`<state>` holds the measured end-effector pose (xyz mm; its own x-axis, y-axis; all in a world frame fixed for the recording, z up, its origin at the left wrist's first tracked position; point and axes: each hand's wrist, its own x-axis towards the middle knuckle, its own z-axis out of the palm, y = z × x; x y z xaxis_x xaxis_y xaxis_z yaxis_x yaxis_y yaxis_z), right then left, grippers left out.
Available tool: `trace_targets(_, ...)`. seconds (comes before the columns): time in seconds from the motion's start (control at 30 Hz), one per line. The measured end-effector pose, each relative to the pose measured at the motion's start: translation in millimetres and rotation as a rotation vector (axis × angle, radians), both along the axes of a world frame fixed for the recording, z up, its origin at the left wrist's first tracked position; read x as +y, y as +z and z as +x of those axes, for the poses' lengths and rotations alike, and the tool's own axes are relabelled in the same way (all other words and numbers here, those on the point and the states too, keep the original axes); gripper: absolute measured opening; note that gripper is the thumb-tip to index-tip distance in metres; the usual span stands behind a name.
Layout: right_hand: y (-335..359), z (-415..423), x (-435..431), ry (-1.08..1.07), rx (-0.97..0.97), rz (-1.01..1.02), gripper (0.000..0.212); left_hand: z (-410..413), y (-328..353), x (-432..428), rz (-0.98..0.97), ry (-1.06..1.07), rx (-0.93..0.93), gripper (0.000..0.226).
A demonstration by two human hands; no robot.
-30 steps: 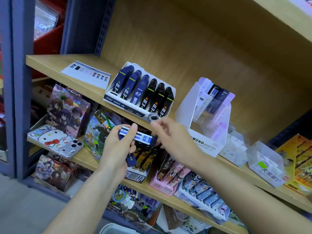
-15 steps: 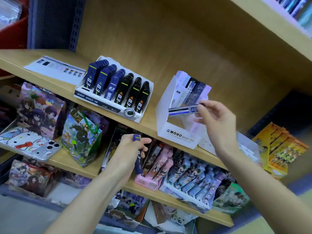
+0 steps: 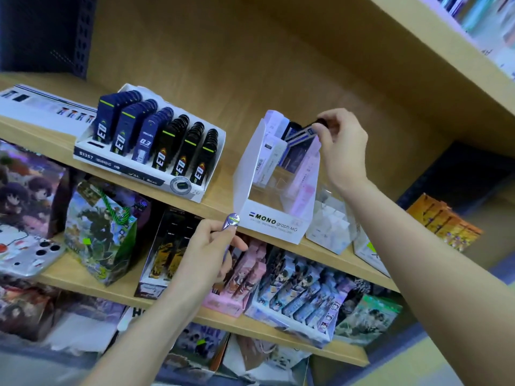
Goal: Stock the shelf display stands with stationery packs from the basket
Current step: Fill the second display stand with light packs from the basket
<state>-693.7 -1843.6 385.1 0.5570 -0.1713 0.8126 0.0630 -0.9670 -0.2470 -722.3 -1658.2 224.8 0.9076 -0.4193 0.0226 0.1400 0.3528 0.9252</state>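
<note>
— Two packs in hand?
— Yes. My right grip (image 3: 342, 143) pinches a slim blue-and-white pack (image 3: 302, 133) at the top of the white MONO stand (image 3: 274, 221), among the packs standing upright in its rear.
— And the other?
— My left grip (image 3: 206, 246) is curled round a purple pack (image 3: 232, 220), in front of the shelf (image 3: 220, 203) edge.
— The tray (image 3: 117, 160) beside the stand?
— Six rows of lead cases (image 3: 156, 140): three blue, three black.

We are in a stationery shop: wooden shelves (image 3: 220, 203) carry a white display tray (image 3: 117, 162) of identical small cases (image 3: 178, 146) in rows, a MONO graph MG stand (image 3: 273, 221) to its right, and packaged character goods (image 3: 295, 299) crowd the shelf below.
</note>
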Motion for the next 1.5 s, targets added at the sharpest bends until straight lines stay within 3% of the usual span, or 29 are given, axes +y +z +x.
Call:
trace_targets(0.4, 19.9, 28.6, -8.7, 0.003, 0.361, -0.129, 0.014, 14.1, 2.2, 3.7, -0.056, 0.032, -0.083, 0.007)
trace_targets(0.57, 7.3, 35.6, -9.1, -0.036, 0.259, -0.173, 0.013, 16.4, 2.7, 4.2, -0.070, 0.032, -0.085, 0.007)
trace_targets(0.83, -2.0, 21.7, 4.6, -0.175, 0.173, -0.277, 0.032, 20.2, -1.2, 6.1, -0.111, -0.029, 0.030, 0.023)
trace_targets(0.97, -28.2, -10.7, 36.1, 0.040, 0.111, -0.121, 0.019, 22.0, -1.4, 9.2, -0.171, -0.063, 0.076, 0.025)
trace_targets(1.23, -86.1, -62.6, 90.2, 0.273, 0.660, 0.158, 0.012, 5.1, -4.0, 34.1, 0.056, 0.014, -0.213, 0.020)
trace_targets(1.4, -93.1, -70.7, 108.0, 0.439, 0.728, 0.548, 0.006, -1.3, -14.5, 56.8, 0.134, 0.128, -0.350, 0.015)
trace_targets(1.5, -95.5, -72.9, 117.2, 0.508, 0.729, 0.621, 0.009, -3.4, -21.6, 73.6, 0.213, 0.175, -0.439, 0.013)
